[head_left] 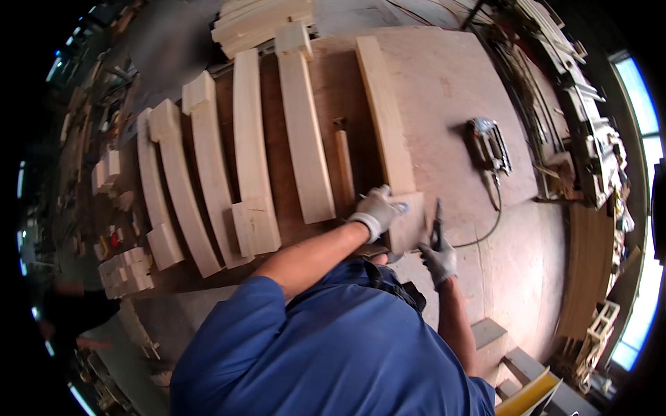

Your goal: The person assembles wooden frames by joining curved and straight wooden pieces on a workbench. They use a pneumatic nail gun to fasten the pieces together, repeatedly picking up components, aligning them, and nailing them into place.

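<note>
A long pale wooden board (387,114) lies on the brown worktable, with a short wooden block (409,229) at its near end. My left hand (378,208), in a grey-white glove, is closed over this block's left side. A small blue thing shows at its fingertips, too small to name. Just right of the block, my gloved right hand (440,262) is closed around a dark slim tool (437,220) that points away from me. Its exact kind does not show. A hammer (343,159) with a wooden handle lies left of the board.
Several more long boards, such as one nearby (305,139), lie side by side to the left, some with end blocks. A nail gun (490,144) with a hose rests at the right. Stacked timber (260,21) stands beyond the table; wooden pieces (489,333) sit lower right.
</note>
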Available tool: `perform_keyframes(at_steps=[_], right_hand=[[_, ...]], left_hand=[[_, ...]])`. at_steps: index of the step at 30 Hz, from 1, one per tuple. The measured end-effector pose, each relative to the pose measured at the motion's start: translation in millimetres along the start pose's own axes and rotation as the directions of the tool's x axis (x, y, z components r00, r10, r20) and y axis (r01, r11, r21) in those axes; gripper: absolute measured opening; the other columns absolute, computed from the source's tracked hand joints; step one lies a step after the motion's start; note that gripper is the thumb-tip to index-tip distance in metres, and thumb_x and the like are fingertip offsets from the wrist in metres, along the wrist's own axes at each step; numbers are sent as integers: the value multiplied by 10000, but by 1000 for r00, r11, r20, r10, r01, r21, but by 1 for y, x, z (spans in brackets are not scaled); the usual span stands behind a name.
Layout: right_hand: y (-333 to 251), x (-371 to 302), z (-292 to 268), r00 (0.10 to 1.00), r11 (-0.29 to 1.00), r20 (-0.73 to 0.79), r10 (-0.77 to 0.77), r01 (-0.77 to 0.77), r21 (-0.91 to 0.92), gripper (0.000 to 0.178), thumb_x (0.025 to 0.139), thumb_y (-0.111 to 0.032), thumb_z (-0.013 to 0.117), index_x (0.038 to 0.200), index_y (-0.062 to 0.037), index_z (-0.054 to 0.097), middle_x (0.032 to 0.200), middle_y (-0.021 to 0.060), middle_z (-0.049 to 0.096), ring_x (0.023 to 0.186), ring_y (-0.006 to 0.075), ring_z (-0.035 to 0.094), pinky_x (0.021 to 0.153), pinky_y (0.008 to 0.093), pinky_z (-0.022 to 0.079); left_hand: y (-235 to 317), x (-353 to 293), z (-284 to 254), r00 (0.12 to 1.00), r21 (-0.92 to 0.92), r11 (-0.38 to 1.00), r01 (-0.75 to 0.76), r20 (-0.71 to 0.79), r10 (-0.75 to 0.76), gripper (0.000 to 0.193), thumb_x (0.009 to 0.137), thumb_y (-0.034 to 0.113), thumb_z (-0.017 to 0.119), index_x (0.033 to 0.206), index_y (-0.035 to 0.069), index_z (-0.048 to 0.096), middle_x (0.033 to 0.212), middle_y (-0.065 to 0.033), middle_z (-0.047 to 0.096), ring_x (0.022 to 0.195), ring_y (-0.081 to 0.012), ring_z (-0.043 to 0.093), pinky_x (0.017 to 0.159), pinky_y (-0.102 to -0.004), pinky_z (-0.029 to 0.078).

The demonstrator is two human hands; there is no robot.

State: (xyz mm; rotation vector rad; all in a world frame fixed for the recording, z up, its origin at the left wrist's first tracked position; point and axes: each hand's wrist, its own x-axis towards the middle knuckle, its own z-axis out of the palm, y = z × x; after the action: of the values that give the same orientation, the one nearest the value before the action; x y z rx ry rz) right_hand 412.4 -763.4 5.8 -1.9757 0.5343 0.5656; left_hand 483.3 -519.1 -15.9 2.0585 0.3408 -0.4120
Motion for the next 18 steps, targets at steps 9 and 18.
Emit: perform_keyframes(at_steps=[9,18], right_hand=[[-31,10,-14,979,1000,206,7,-2,-23,232,978,-232,724,1044,-13,680,770,58,708,657,162,683,594,320,543],[-106,71,-75,906,807,404,-129,333,-489,353,961,-308,736,1137,-3,719,889,202,729,863,298,715,822,431,538]], left_hand=[[24,-42,0,983,58,996,72,-171,-62,1304,759,380,944,1692,14,110,1643,-299,351,1497,-447,420,1238,-457,384],[64,-48,43,916,201,949,242,-371,-155,1454,693,485,969,1698,26,24,1690,-352,170,1562,-495,260,1280,-501,281]])
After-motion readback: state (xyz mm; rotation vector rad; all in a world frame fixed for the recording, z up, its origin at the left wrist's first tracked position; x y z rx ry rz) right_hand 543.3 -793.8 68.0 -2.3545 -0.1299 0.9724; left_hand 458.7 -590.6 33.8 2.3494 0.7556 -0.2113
